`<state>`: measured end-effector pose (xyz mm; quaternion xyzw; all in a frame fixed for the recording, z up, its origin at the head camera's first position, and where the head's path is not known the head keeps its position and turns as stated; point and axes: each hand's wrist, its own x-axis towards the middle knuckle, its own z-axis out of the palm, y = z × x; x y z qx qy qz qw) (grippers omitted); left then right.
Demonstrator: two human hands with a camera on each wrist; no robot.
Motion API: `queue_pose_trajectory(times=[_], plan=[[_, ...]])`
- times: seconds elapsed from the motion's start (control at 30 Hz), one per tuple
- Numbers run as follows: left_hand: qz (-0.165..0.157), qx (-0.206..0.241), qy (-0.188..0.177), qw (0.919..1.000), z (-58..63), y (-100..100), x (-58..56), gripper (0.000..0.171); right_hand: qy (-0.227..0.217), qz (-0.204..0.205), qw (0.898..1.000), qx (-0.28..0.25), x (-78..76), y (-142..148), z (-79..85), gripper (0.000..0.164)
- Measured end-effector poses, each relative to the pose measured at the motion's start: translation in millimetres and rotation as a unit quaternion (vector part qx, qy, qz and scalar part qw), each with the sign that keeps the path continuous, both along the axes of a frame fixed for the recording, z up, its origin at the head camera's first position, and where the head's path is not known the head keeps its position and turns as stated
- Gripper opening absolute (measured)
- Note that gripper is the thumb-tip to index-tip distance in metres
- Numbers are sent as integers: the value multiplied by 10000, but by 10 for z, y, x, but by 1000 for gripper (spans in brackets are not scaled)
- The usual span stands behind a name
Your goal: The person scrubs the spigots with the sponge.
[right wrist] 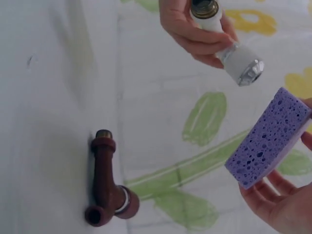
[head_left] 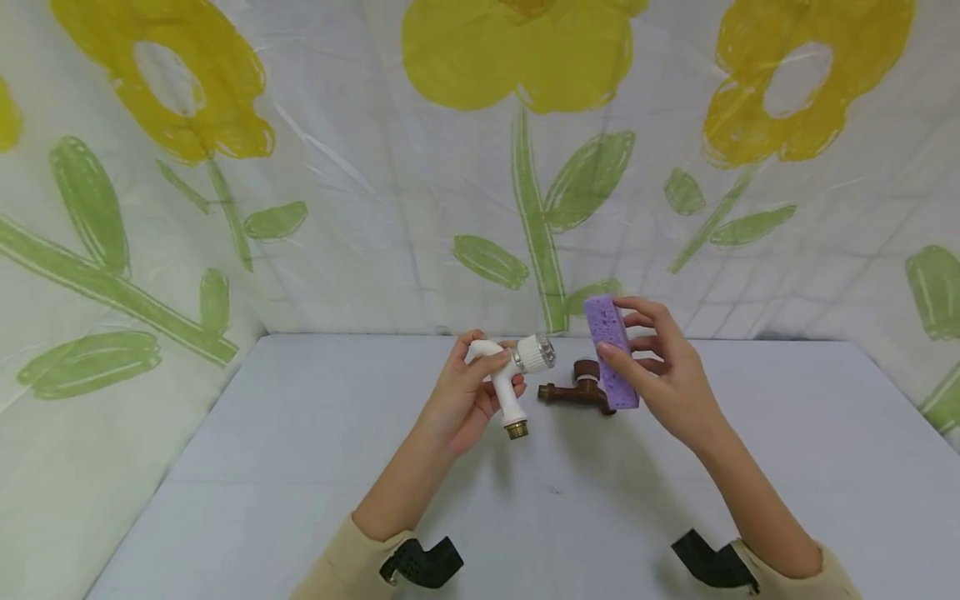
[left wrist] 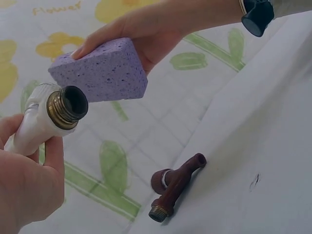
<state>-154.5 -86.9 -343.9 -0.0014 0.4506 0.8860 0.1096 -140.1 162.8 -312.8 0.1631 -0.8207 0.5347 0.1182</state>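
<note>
My left hand (head_left: 468, 396) grips a white faucet (head_left: 504, 387) above the table, its threaded brass end pointing down and its ribbed knob toward the right. In the left wrist view the brass thread (left wrist: 63, 107) faces the camera. A purple sponge (head_left: 611, 350) is pinched between the thumb and fingers of my right hand (head_left: 667, 371). The sponge is held a short way right of the faucet's knob, apart from it in the head view. Behind the sponge, a brown faucet (head_left: 579, 388) lies on the table, partly hidden there but whole in the right wrist view (right wrist: 109, 187).
The pale table (head_left: 300, 500) reaches back to a white sheet (head_left: 360, 208) painted with yellow flowers and green leaves. A small dark mark (head_left: 555, 490) shows on the table's surface. Black wrist devices (head_left: 423, 562) sit at both sleeves.
</note>
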Motion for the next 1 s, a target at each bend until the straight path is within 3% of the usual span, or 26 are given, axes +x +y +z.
queue_pose_trajectory(times=[0.23, 0.33, 0.53, 0.63, 0.8, 0.9, 1.0], plan=[[-20, 107, -129, 9999, -26, -117, -8, 20, -140, -159, 9995, 213, -28, 161, -67, 56], [-183, 108, -50, 9998, -40, -188, -20, 20, -231, -274, 9988, 335, -34, 256, -106, 57], [-846, -152, 715, 9937, -88, -361, -51, 36, -420, -537, 9959, 594, -58, 471, -205, 59], [-984, -495, 1178, 9869, -117, -426, -84, 45, -520, -633, 9944, 673, -80, 563, -253, 60], [-800, -1362, 1604, 9743, -142, -484, -152, 42, -791, -809, 9897, 882, -114, 681, -313, 62], [-636, -2020, 1735, 9618, -149, -511, -212, 41, -975, -918, 9860, 988, -134, 734, -346, 62], [-527, -2647, 1817, 9456, -147, -535, -278, 54, -1008, -1061, 9824, 1157, -160, 778, -383, 64]])
